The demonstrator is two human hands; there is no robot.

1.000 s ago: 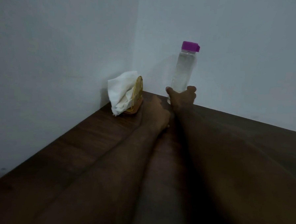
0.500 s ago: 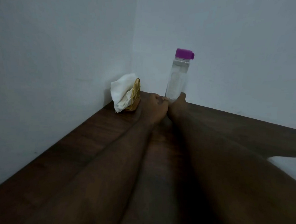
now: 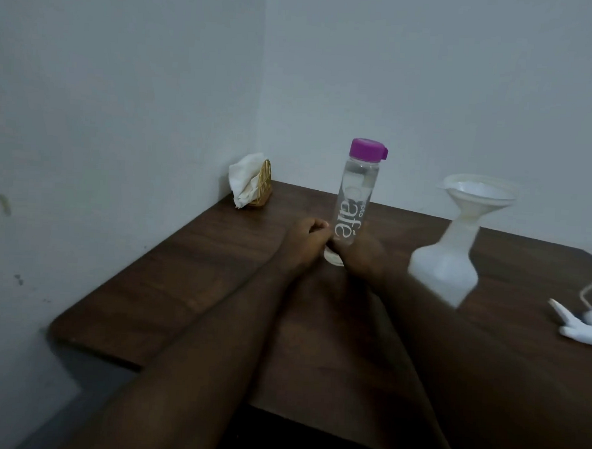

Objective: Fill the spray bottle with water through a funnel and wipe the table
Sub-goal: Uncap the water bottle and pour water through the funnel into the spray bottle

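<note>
A clear water bottle [image 3: 356,200] with a purple cap stands upright in the middle of the dark wooden table [image 3: 182,270]. My right hand [image 3: 363,257] grips its base from the right. My left hand [image 3: 305,240] rests on the table with curled fingers against the bottle's lower left side, holding nothing that I can see. To the right stands the white spray bottle body [image 3: 445,266], blurred, with a white funnel [image 3: 478,196] in its neck. Its white spray head [image 3: 582,325] with tube lies on the table at the far right.
A wicker holder with white tissues [image 3: 250,184] sits in the back left corner against the wall. Walls close the table's left and back sides. The table's front left edge is stepped [image 3: 109,352].
The water bottle has come away from the back wall toward me, with both hands at its base. The view has pulled back and right, bringing the spray bottle, funnel and spray head into sight.
</note>
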